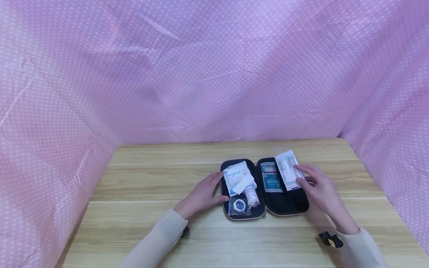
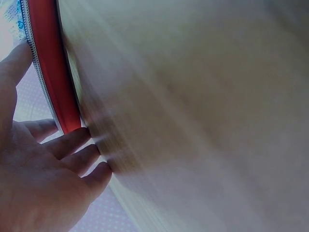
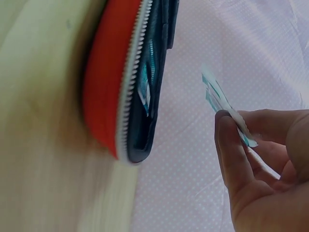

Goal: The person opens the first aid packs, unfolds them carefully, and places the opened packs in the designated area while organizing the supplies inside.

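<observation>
A zippered case (image 1: 285,204) lies unfolded on the table, black inside and red outside in the wrist views. My left hand (image 1: 204,193) rests against its left edge, thumb and fingers spread along the rim. Between thumb and fingers, my right hand (image 1: 320,190) pinches a flat white printed packet (image 1: 287,169) above the right half. Teal packets (image 1: 272,178) sit in that half. The left half holds a packet marked "Surgical" (image 1: 234,175), a small white slip (image 1: 242,185), a wrapped white roll (image 1: 252,197) and a round item in a clear bag (image 1: 239,205).
The case stands on a wooden table (image 1: 151,163). Pink polka-dot cloth (image 1: 214,74) hangs behind the table and at both sides. A zipper pull (image 1: 264,214) hangs at the front near the fold.
</observation>
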`<state>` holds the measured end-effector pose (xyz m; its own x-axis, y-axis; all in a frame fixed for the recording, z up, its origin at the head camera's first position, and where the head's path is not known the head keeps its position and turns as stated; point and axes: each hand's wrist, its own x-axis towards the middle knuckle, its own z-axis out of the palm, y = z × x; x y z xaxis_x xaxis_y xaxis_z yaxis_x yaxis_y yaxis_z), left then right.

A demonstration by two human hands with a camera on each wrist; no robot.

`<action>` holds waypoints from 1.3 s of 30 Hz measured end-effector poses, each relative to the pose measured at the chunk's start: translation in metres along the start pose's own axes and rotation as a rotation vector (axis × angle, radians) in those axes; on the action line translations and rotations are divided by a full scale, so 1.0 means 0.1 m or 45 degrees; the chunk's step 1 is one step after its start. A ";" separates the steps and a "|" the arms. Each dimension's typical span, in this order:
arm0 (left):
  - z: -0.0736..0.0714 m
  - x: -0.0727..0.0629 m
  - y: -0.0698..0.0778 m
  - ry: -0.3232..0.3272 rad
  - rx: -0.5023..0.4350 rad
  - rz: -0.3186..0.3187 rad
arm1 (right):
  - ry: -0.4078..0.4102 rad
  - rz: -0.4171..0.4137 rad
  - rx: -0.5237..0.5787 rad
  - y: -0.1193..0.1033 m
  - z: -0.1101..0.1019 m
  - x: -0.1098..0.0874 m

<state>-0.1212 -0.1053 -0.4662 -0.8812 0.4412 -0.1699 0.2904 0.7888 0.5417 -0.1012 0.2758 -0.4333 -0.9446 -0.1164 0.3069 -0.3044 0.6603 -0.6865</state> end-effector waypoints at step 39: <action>0.04 0.01 -0.03 0.013 0.010 0.009 | -0.202 0.240 -0.028 0.28 0.12 0.00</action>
<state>-0.1216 -0.1054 -0.4719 -0.8830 0.4421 -0.1576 0.2992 0.7889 0.5367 -0.1110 0.2855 -0.4598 -0.9924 -0.1036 0.0664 -0.1201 0.6974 -0.7066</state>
